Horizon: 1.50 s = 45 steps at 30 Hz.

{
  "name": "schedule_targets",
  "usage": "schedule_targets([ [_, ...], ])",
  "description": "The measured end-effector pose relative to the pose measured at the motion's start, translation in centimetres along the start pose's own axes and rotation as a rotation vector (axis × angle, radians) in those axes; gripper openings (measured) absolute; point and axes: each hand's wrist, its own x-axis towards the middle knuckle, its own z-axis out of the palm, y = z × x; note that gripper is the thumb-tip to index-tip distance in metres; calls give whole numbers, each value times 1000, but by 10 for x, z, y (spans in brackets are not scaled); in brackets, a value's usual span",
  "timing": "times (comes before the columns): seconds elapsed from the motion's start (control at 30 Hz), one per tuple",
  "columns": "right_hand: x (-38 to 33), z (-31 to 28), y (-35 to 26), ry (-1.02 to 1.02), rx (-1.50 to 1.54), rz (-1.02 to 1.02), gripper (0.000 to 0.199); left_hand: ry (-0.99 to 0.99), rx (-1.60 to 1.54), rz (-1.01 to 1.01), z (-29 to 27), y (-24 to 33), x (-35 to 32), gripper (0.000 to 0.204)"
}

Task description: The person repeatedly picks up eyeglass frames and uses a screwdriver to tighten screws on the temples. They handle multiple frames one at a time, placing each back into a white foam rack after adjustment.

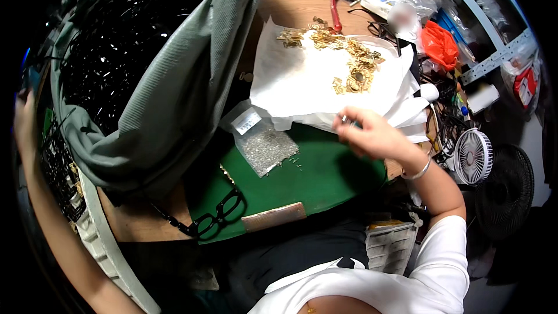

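Note:
My right hand (372, 134) is over the near edge of a sheet of white paper (302, 81), its fingers pinched together. A small shiny metal piece shows at its fingertips; its kind is unclear. Many small gold-coloured metal pieces (360, 64) lie scattered on the paper. Left of this hand, a clear plastic bag (267, 146) of tiny silver-coloured pieces rests on a green mat (325, 180), a few pieces spilled beside it. My left hand (25, 122) reaches out to the far left rim, beside a dark bluish object. Its fingers are dim and hard to make out.
Black-framed glasses (218, 215) and a small wooden block (273, 217) lie along the mat's front edge. Grey-green cloth (174, 93) drapes on the left. A red-handled tool (333, 0), a red plastic bag (439, 43), cables and a white fan (472, 156) crowd the back and right.

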Motion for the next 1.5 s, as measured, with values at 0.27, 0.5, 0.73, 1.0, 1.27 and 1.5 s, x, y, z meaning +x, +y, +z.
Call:
schedule_targets([
  [0.27, 97, -92, 35, 475, -660, -183, 26, 113, -1513, -183, -125, 114, -134, 53],
  [0.5, 91, -86, 29, 248, -713, -129, 22, -303, -1966, -670, -90, 230, -183, 38],
  [0.73, 89, -56, 44, 456, -1315, -300, 11, -325, -1613, -417, -7, 345, -217, 30],
  [1.0, 56, -65, 31, 686, -789, -669, 19, -196, -1690, -417, -5, 356, -237, 41],
  [1.27, -39, 60, -25, -238, -14, -694, 12, -349, -1365, -353, -3, 365, -225, 36],
  [1.5, -41, 72, -20, -224, 65, -649, 17, -404, -1380, -482, -7, 366, -224, 22],
])
